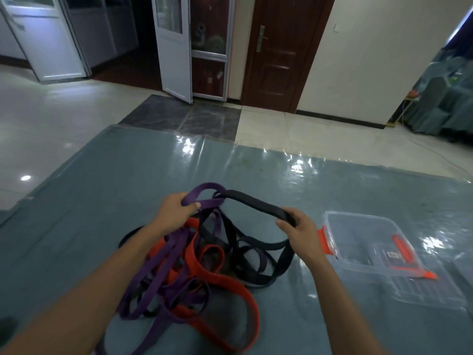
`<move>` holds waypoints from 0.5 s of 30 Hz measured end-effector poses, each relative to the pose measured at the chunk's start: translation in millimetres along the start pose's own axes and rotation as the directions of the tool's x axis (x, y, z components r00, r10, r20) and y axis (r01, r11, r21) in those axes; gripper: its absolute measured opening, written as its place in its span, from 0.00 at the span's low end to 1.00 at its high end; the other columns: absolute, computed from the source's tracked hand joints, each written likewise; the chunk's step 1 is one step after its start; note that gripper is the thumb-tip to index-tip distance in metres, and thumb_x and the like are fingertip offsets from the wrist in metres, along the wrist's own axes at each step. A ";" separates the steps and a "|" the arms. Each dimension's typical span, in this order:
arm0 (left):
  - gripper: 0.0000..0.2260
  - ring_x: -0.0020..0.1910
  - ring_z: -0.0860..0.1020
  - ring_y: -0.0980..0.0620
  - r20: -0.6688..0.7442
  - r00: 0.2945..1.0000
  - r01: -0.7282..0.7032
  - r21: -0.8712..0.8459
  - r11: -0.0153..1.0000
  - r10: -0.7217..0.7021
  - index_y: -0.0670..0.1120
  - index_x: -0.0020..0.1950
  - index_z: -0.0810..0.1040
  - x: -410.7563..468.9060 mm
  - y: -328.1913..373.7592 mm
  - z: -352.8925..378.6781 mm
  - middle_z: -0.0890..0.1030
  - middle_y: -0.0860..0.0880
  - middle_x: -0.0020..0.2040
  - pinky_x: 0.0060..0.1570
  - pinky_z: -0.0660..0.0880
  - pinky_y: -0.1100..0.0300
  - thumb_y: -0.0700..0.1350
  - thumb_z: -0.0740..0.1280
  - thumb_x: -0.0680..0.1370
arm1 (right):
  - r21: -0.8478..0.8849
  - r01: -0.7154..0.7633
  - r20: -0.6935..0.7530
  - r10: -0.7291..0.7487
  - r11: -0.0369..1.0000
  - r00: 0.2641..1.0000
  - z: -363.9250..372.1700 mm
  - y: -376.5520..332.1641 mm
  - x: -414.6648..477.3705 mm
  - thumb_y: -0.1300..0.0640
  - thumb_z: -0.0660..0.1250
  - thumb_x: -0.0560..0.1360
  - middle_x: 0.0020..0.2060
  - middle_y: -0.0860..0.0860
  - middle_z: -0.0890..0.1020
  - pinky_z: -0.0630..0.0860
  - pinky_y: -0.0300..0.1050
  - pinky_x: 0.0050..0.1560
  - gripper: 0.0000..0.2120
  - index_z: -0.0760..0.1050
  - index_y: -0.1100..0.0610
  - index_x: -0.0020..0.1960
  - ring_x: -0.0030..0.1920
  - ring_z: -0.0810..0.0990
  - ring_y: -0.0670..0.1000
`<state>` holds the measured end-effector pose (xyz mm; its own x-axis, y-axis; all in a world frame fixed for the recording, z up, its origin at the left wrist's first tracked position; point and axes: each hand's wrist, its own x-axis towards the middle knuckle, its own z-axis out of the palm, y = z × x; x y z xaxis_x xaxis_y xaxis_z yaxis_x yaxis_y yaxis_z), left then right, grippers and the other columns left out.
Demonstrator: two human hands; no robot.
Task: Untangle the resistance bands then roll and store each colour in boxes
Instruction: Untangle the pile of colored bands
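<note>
Our bare left forearm comes in from 7 o'clock and runs toward 1 o'clock, its hand (174,208) raised, fingers curled round a purple band (207,187). Our right forearm enters from 5 o'clock, angled toward 11 o'clock; that hand (299,231), at roughly the left's 4 o'clock, pinches a black band (253,203) between thumb and curled fingers.

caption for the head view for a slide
Left hand grips a purple band, right hand a black band, over the tangle beside a clear box.
</note>
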<state>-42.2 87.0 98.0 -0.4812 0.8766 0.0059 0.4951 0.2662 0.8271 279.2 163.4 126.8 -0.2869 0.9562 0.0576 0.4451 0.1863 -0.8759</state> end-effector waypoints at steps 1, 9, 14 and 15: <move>0.14 0.22 0.70 0.63 0.033 0.999 -0.005 0.022 1.000 0.004 0.49 0.32 0.74 -2.2 -2.8 1.7 0.72 0.56 0.24 0.26 0.66 0.68 0.43 0.73 0.76 | -0.052 -0.052 0.030 0.054 0.997 0.998 6.3 15.3 -3.0 0.63 0.72 0.75 0.47 0.50 0.85 0.78 0.48 0.55 0.12 0.81 0.55 0.57 0.49 0.82 0.49; 0.14 0.32 0.73 0.54 0.353 0.935 -0.089 0.293 0.952 -0.021 0.47 0.35 0.74 -29.8 -22.8 19.7 0.76 0.51 0.32 0.35 0.67 0.57 0.50 0.73 0.76 | -0.486 -0.169 0.351 0.368 0.858 0.861 47.9 89.1 -13.1 0.62 0.73 0.72 0.63 0.58 0.80 0.75 0.48 0.63 0.33 0.68 0.58 0.75 0.63 0.79 0.58; 0.17 0.29 0.70 0.55 0.404 0.913 -0.089 0.329 0.940 -0.055 0.48 0.34 0.69 -44.9 -33.4 26.7 0.72 0.52 0.29 0.33 0.64 0.56 0.51 0.73 0.76 | -0.473 0.037 0.463 0.212 0.880 0.861 86.6 79.4 -1.8 0.46 0.73 0.73 0.75 0.54 0.69 0.67 0.52 0.73 0.41 0.59 0.54 0.80 0.74 0.67 0.56; 0.17 0.29 0.70 0.56 0.399 0.915 -0.083 0.326 0.942 -0.057 0.48 0.34 0.70 -46.5 -35.7 27.6 0.72 0.52 0.29 0.33 0.64 0.56 0.51 0.73 0.76 | -0.455 0.076 0.483 0.174 0.887 0.858 97.4 74.9 1.4 0.46 0.73 0.74 0.75 0.55 0.68 0.66 0.52 0.73 0.41 0.59 0.54 0.80 0.75 0.66 0.56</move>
<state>-17.5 47.8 52.7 -0.1798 0.9470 -0.2661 0.7420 0.3081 0.5954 229.5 156.8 14.6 -0.5780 0.7443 -0.3345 0.7594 0.3405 -0.5544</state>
